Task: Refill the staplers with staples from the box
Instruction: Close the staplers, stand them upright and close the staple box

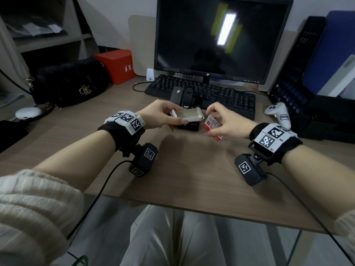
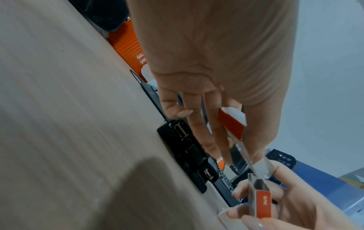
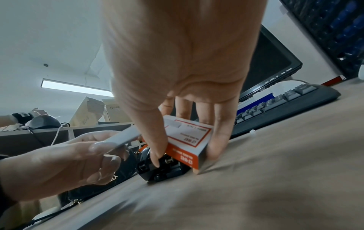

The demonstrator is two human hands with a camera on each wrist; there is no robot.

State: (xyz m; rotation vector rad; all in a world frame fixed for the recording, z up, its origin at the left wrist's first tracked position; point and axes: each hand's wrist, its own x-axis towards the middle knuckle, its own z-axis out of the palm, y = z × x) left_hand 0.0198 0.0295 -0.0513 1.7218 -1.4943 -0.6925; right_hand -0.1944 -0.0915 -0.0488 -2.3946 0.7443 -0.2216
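Head cam looks down; wrist cams close, sharing the box (image 2: 263,200).

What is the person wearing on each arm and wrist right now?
Both forearms are bare, with cream knitted sleeves pushed up towards the elbows. The left hand and right hand are bare. Each wrist carries a black band topped with white blocks printed with black square markers. A black camera housing bearing similar markers hangs below each band, trailing a black cable.

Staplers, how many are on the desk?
2 staplers: one and another side by side before the keyboard, behind the hands. More may be hidden.
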